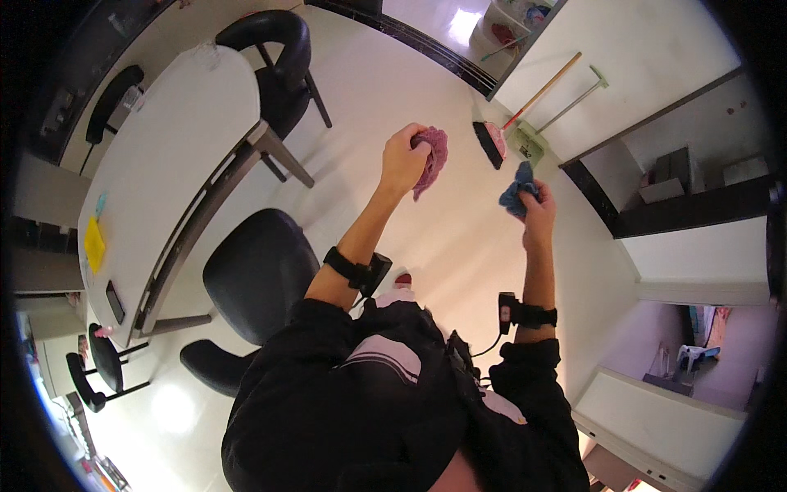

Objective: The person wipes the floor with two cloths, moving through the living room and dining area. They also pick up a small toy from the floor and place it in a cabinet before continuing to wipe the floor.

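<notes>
My left hand [404, 158] grips a crumpled pink cloth [436, 157], whose ruffled edge hangs below the fingers. To the right, my right hand [539, 210] is closed around a bunched blue cloth [520, 189]. Both hands are held out in front of me above the pale floor, apart from each other. A black strap with a small device [363, 270] circles my left forearm, and a similar strapped device [522, 312] sits on my right forearm. Parts of both cloths are hidden inside the fists.
At left stands a white table [178, 123] bearing a yellow cloth [94, 245] and a dark phone [115, 302]. Black chairs [258, 277] surround it. A broom [492, 142] and a green dustpan [527, 142] rest near the right wall, beyond my right hand. Dark door tracks [430, 46] cross the floor ahead.
</notes>
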The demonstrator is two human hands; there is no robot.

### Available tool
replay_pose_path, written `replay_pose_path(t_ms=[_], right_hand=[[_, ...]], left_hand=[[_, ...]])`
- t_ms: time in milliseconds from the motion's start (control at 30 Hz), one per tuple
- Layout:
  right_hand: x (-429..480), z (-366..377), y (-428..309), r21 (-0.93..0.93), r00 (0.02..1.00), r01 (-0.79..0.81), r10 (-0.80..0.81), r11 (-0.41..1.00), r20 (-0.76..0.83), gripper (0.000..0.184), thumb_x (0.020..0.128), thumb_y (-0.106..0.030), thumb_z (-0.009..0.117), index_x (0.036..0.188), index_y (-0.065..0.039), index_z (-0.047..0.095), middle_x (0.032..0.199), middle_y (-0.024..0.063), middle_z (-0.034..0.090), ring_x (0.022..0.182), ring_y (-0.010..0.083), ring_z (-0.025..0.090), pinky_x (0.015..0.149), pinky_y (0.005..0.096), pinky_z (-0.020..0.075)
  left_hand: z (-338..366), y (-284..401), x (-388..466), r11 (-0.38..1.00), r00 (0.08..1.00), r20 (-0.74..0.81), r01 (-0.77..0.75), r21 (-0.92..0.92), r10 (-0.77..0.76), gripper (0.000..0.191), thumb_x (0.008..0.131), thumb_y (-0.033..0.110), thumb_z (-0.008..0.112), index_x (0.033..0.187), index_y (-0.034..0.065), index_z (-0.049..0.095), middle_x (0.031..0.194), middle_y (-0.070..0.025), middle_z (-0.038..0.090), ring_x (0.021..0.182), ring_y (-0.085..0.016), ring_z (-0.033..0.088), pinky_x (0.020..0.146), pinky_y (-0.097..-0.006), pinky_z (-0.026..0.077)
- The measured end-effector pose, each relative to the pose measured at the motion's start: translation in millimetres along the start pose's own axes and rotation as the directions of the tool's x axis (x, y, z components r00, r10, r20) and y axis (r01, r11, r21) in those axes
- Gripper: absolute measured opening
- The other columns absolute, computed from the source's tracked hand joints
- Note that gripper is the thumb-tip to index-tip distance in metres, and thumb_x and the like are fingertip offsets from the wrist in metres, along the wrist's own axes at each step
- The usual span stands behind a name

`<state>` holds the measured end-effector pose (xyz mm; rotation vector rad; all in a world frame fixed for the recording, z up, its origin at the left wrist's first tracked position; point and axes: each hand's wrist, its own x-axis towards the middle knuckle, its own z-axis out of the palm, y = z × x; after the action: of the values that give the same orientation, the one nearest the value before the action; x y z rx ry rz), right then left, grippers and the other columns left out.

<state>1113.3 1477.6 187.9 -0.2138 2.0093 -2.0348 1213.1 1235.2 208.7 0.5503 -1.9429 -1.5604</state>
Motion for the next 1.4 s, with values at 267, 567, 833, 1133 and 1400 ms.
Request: replay_pose_path(t_ms=[267, 567, 833, 1133, 1400], right_hand=[[172, -4, -33, 0.172, 0.999, -0.041, 0.04, 0.984, 0.01, 0.025, 0.085, -0.003, 0.054, 0.11, -0.002, 0.054, 0.094, 0.007, 0.063, 0.078, 0.016, 0.065, 0.064, 0.0304, 0.057], [442, 74, -67, 0.246, 0.967, -0.069, 0.004, 0.967, 0.256, 0.03, 0.083, -0.004, 0.054, 0.112, 0.002, 0.051, 0.094, 0.0085, 0.061, 0.077, 0.0161, 0.064, 0.062, 0.0296, 0.0569], [564, 205, -98, 0.269, 0.827, -0.197, 0.012, 0.943, 0.562, 0.021, 0.088, -0.004, 0.051, 0.109, -0.005, 0.053, 0.098, 0.0083, 0.063, 0.083, 0.0192, 0.065, 0.069, 0.036, 0.0565], [695, 390, -131, 0.213, 0.766, -0.203, 0.02, 0.956, 0.643, 0.022, 0.089, -0.004, 0.048, 0.11, -0.005, 0.052, 0.103, 0.0098, 0.062, 0.091, 0.0212, 0.063, 0.075, 0.0382, 0.0548], [825, 554, -157, 0.254, 0.686, -0.273, 0.003, 0.928, 0.728, 0.028, 0.087, -0.003, 0.05, 0.115, -0.004, 0.05, 0.1, 0.012, 0.064, 0.087, 0.0227, 0.066, 0.071, 0.0391, 0.0552]], left_hand=[[42, -4, 168, 0.998, 0.996, -0.062, -0.058, 0.0, 0.058, 0.025, 0.075, 0.005, 0.052, 0.096, -0.0032, 0.062, 0.085, -0.0145, 0.067, 0.078, -0.022, 0.063, 0.075, -0.0314, 0.049], [44, -3, 380, 0.997, 0.965, -0.253, 0.072, 0.014, -0.066, 0.024, 0.075, 0.003, 0.051, 0.095, -0.0031, 0.063, 0.085, -0.0104, 0.066, 0.078, -0.017, 0.062, 0.075, -0.0294, 0.049], [-18, -14, 466, 0.996, 0.877, -0.475, 0.09, 0.017, -0.071, 0.024, 0.079, 0.002, 0.052, 0.099, -0.0038, 0.063, 0.088, -0.0069, 0.066, 0.079, -0.012, 0.06, 0.074, -0.0252, 0.048], [-115, -79, 638, 0.996, 0.83, -0.551, 0.054, -0.067, -0.082, 0.022, 0.078, 0.003, 0.053, 0.096, -0.0029, 0.063, 0.087, -0.0056, 0.064, 0.078, -0.013, 0.059, 0.073, -0.026, 0.047], [-204, -113, 805, 0.99, 0.796, -0.601, 0.129, 0.062, -0.066, 0.025, 0.076, 0.008, 0.055, 0.097, -0.0025, 0.063, 0.087, -0.0088, 0.066, 0.079, -0.016, 0.06, 0.074, -0.029, 0.047]])
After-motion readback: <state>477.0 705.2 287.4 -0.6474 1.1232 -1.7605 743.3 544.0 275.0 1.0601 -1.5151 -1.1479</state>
